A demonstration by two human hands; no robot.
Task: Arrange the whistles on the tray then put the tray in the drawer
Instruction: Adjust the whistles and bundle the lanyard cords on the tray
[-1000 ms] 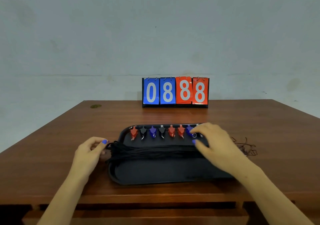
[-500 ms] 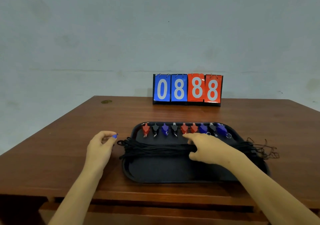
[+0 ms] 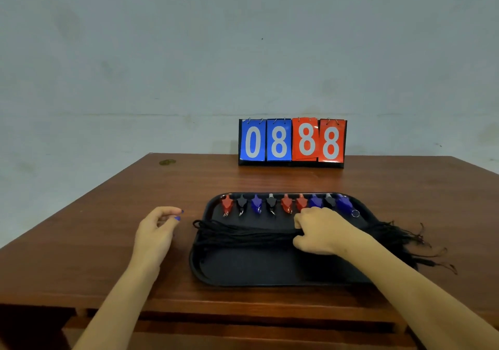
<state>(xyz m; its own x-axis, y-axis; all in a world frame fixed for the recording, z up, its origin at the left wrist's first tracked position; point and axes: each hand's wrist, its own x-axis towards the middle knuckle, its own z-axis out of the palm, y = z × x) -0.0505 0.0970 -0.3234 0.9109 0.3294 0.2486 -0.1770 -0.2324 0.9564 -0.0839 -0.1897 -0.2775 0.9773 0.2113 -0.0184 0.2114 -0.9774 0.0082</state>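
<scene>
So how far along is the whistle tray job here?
Done: nine whistles sit in a row along the tray's far edge. In hand: the right hand gathers the black cords; the left hand is idle. Left: tray into the drawer.

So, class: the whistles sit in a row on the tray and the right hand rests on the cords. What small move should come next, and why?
Probably tuck the loose cord ends onto the tray. The whistles already line its far edge, but the cords under the right hand spill over its right rim onto the table, where they might snag on the drawer.
</scene>
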